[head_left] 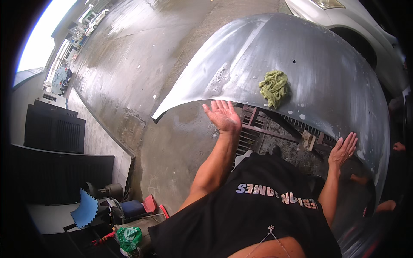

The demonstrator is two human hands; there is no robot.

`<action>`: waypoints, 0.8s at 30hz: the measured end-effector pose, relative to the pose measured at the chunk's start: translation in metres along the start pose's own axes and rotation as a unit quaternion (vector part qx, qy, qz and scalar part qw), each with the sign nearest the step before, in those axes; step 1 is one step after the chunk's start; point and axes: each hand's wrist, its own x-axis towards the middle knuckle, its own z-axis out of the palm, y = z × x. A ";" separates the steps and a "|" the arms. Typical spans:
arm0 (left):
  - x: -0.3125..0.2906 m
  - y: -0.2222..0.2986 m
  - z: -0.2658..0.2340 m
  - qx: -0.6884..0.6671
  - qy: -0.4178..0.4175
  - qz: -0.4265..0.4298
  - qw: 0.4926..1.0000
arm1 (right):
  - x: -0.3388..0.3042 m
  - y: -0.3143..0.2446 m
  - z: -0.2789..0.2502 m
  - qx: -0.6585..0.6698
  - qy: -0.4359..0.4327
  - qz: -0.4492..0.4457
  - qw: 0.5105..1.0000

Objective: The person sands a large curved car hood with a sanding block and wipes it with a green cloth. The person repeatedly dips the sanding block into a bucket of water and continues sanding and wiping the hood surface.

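Note:
A large silver-grey car hood (318,77), wet and streaked, lies in front of me. My left hand (224,117) is at its near edge on the left, palm turned up, fingers stretched out and empty. Farther right, my right hand (343,149) lies along the near edge with its fingers straight and holding nothing. A crumpled yellow-green cloth (274,88) rests on the hood between and beyond my hands. Soap foam (220,79) sits on the surface beyond my left hand.
A metal stand (275,134) shows under the hood, above a floor grate (248,139). A white car (327,19) stands at the far right. Another person's hand (399,146) shows at the right rim. Dark panels (56,129), a blue foam mat (84,209) and a green bag (129,238) are at left.

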 end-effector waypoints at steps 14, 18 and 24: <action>0.027 0.063 -0.028 -0.097 0.086 -0.060 0.990 | 0.000 0.007 -0.005 -0.027 -0.064 -0.019 0.997; 0.040 0.085 -0.023 -0.081 0.084 -0.069 0.991 | -0.002 0.009 -0.007 -0.036 -0.064 -0.006 0.997; 0.025 0.057 -0.019 -0.015 0.047 -0.137 0.989 | 0.000 0.009 -0.009 -0.006 -0.093 0.007 0.996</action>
